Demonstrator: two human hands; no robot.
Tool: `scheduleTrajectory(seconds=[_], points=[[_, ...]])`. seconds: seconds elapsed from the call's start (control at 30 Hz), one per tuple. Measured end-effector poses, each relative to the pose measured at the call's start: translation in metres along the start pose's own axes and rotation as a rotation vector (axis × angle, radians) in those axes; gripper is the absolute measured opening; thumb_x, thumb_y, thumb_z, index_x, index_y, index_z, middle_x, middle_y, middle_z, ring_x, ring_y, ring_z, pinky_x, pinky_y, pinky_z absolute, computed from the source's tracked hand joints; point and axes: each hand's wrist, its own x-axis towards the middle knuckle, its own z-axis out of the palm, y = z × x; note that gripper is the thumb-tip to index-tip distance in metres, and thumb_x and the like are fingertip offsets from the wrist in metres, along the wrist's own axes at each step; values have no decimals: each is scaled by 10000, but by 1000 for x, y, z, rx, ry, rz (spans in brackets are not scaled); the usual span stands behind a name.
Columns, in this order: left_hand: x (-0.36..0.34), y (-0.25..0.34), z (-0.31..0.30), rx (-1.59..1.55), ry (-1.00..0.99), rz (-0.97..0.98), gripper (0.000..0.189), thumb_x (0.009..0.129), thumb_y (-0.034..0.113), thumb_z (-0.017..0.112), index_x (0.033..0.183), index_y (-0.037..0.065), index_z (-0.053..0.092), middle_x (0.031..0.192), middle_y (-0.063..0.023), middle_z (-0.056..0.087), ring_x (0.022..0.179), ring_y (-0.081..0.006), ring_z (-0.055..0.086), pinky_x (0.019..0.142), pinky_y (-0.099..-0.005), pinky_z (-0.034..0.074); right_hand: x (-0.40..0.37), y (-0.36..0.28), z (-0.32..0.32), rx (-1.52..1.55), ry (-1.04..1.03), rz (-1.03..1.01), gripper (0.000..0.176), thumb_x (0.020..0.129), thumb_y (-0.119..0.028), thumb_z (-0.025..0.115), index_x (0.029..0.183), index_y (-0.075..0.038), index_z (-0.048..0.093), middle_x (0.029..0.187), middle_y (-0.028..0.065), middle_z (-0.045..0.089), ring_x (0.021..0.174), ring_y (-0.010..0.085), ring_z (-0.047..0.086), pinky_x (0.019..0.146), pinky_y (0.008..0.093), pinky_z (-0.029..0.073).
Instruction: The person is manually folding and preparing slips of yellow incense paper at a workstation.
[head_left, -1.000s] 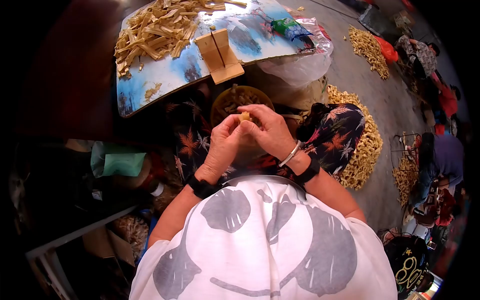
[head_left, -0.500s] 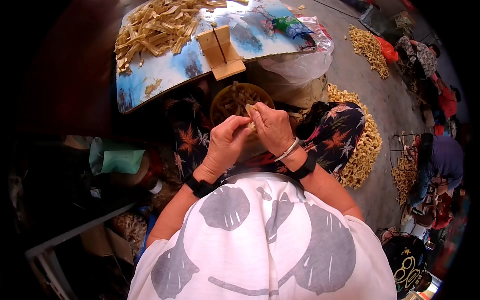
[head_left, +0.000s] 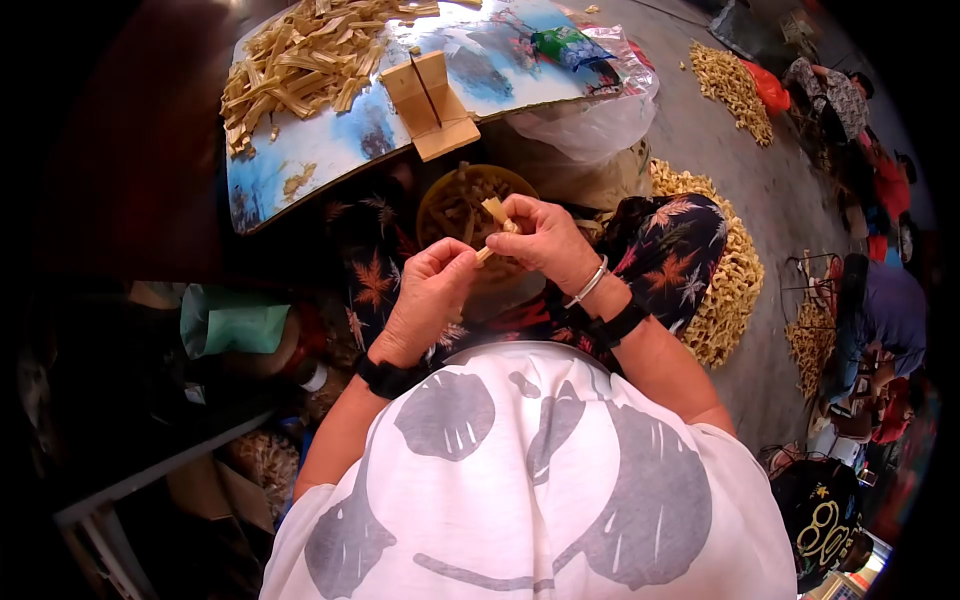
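Between my two hands, over my lap, is a pale yellow folded strip. The fingers of my left hand are closed on its lower end. My right hand pinches the knotted middle, and the upper end sticks up past those fingers. Just beyond them a yellow basin holds many similar brownish pieces. The fingers hide part of the strip.
A painted board carries a heap of flat strips and a slotted wooden stand. Clear plastic hangs at its right edge. Knotted pieces are piled on the floor at right. Several people sit farther right.
My hands have moved apart, the left one down and leftward. More of the strip now shows between and above my fingers. The view has shifted slightly.
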Motion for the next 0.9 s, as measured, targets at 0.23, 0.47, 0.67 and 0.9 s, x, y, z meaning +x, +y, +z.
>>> scheduleTrajectory(seconds=[0.23,0.47,0.67,0.9], points=[[4,2,9,53,-12,35,144,977,157,590,968,24,645,638,90,425,515,-4,311,468,-178,234,1,4,8,36,25,-31,187,840,-199,727,897,-45,639,723,-20,623,639,33,547,560,203,450],[-2,6,5,105,20,11,176,981,178,588,939,21,656,626,99,407,515,-1,302,464,-179,221,0,0,4,110,69,-53,136,871,-173,700,908,-57,641,727,-42,594,615,22,520,537,183,404],[7,14,2,92,25,-3,179,983,184,585,938,28,660,617,102,393,513,1,295,466,-174,230,11,-4,-3,265,-12,64,114,935,-180,637,951,-69,655,690,-61,546,572,14,481,503,164,367],[13,39,-4,127,74,9,190,982,201,590,912,38,658,612,108,383,502,0,289,456,-176,236,25,-18,4,-96,125,-158,160,956,-181,611,931,-32,664,667,-14,607,544,37,540,505,195,445]])
